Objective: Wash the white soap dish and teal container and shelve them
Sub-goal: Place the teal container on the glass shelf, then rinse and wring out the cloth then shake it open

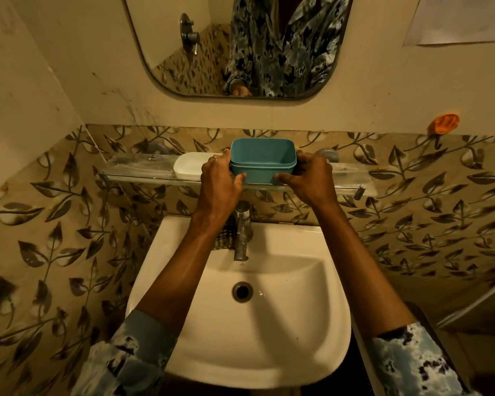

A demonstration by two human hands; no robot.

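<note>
The teal container (pixel 262 160) is an open, empty rectangular tub at the middle of the glass shelf (pixel 137 170) above the sink. My left hand (pixel 219 178) grips its left side and my right hand (pixel 307 178) grips its right side, thumbs on the front wall. I cannot tell whether its base rests on the shelf. The white soap dish (pixel 189 165) lies on the shelf just left of the container, partly hidden behind my left hand.
Below the shelf stands a chrome tap (pixel 243 232) over a white basin (pixel 249 304) with its drain (pixel 242 291). A mirror (pixel 235 44) hangs above. An orange holder (pixel 445 124) sticks to the wall at right. A dark cloth lies beside the tap.
</note>
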